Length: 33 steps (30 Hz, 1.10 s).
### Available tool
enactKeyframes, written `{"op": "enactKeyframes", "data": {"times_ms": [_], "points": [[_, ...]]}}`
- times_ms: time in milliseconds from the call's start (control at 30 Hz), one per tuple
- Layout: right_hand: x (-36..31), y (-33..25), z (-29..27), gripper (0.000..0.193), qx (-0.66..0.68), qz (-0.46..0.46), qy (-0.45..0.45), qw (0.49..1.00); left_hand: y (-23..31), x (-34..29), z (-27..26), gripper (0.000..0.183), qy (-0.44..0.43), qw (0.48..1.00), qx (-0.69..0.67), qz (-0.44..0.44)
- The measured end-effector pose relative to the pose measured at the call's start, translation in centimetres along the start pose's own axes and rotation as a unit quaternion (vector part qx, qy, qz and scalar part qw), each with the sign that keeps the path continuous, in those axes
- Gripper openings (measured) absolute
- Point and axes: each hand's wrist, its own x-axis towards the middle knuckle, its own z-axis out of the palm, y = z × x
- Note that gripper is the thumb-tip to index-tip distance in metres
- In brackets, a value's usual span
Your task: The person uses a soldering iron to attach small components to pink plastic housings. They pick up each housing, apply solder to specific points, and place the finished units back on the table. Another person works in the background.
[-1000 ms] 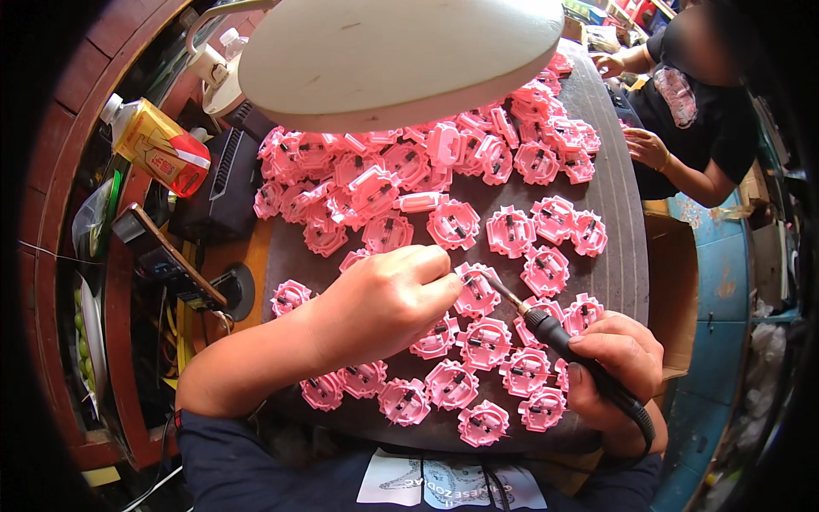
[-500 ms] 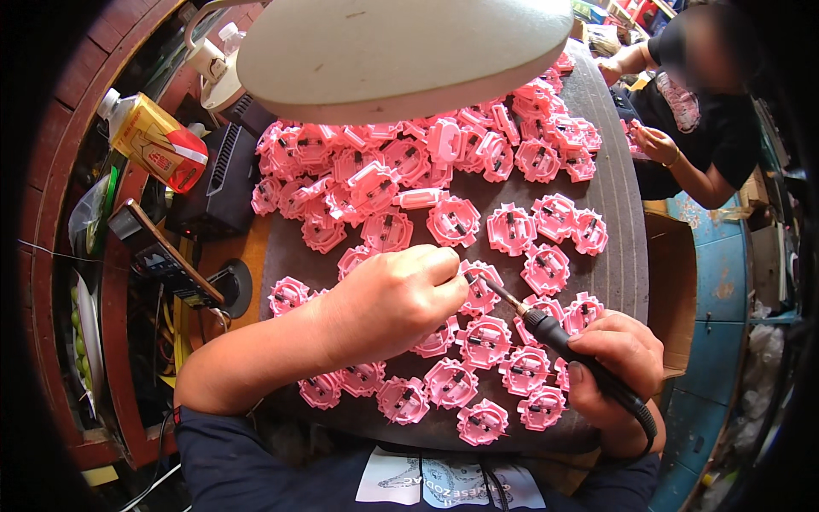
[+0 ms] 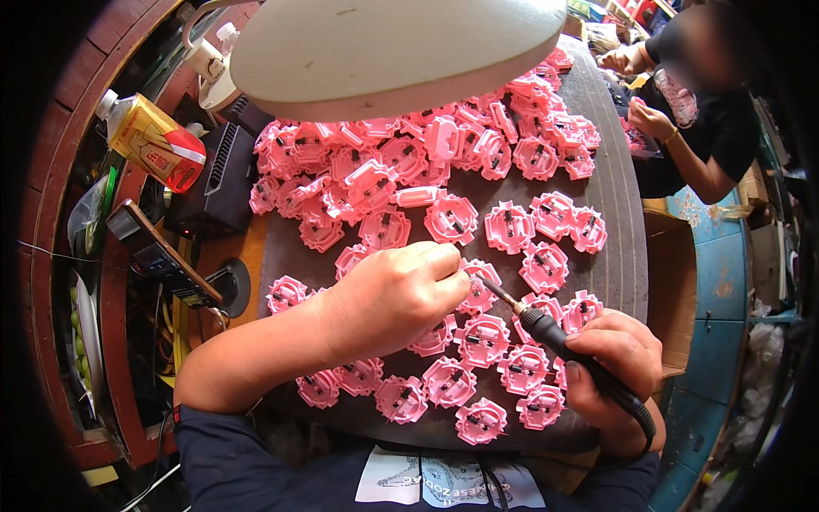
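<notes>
My right hand [image 3: 618, 358] grips a black soldering iron [image 3: 548, 331], its cord trailing down past the wrist. The iron's metal tip reaches into a round pink plastic housing [image 3: 479, 293] with small black parts inside. Close against that housing, the fingers of my left hand [image 3: 415, 288] are pinched together; what they hold is hidden behind the knuckles. More pink housings [image 3: 483, 341] of the same kind lie face up around both hands, each with black pieces and thin wires in it.
A heap of pink housings [image 3: 375, 166] covers the table's far part beneath a large white lamp head [image 3: 392, 60]. At left stand a phone on a stand [image 3: 162, 256], a black box [image 3: 213, 183] and a drink bottle [image 3: 158, 141]. Another person [image 3: 699, 111] works at far right.
The view has shifted very slightly. My hands and the soldering iron stay nearly in place at the same housing. The other person's hands have moved a little.
</notes>
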Motion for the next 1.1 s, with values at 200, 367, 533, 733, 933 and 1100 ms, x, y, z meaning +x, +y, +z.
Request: {"op": "enactKeyframes", "data": {"times_ms": [200, 367, 533, 733, 933, 1100], "points": [[-0.7, 0.1, 0.0, 0.036, -0.006, 0.011, 0.021, 1.0, 0.2, -0.5, -0.6, 0.023, 0.005, 1.0, -0.001, -0.017], [-0.7, 0.1, -0.2, 0.035, 0.002, 0.018, 0.019, 1.0, 0.3, -0.9, -1.0, 0.022, 0.007, 1.0, -0.003, -0.02], [-0.7, 0.1, -0.1, 0.033, -0.008, 0.011, 0.019, 1.0, 0.5, -0.8, -1.0, 0.027, 0.014, 1.0, -0.011, -0.01], [-0.4, 0.0, 0.0, 0.034, -0.017, 0.002, 0.018, 1.0, 0.8, -0.7, -1.1, 0.027, 0.001, 1.0, 0.008, -0.018], [-0.3, -0.2, -0.3, 0.036, -0.021, -0.004, 0.022, 1.0, 0.9, -0.7, -1.0, 0.025, 0.008, 1.0, -0.009, -0.016], [-0.5, -0.4, -1.0, 0.034, -0.039, -0.007, 0.016, 0.999, 0.9, -0.4, -0.6, 0.029, 0.005, 1.0, -0.016, 0.021]]}}
